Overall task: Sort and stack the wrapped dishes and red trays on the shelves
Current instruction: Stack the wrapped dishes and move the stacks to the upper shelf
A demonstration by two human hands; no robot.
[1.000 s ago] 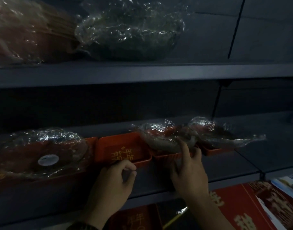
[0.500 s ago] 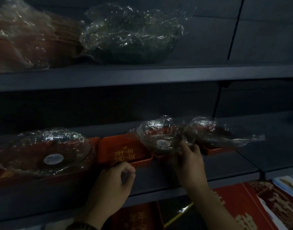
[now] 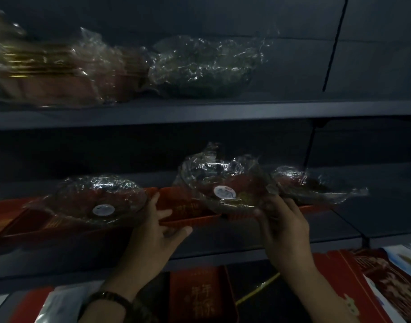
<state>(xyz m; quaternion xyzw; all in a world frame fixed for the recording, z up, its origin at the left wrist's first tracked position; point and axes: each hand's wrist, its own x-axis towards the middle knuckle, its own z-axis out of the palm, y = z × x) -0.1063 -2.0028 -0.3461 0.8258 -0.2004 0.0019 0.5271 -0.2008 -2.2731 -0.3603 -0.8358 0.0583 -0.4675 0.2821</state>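
The right hand (image 3: 284,226) is gripping the round plastic-wrapped clear dish (image 3: 225,192) just above the grey middle shelf's (image 3: 223,244) front edge, while the left hand's (image 3: 156,231) relaxed fingers are steadying the rectangular red plastic tray (image 3: 188,209), likely against sliding.

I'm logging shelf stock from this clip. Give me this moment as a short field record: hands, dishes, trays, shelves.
right hand: grips middle wrapped dish, which is tilted
left hand: open, fingers spread at small red tray; contact unclear
left wrapped dish: lies over long red tray
right wrapped dish: on middle shelf
upper shelf: wrapped dark bowl, wrapped stack
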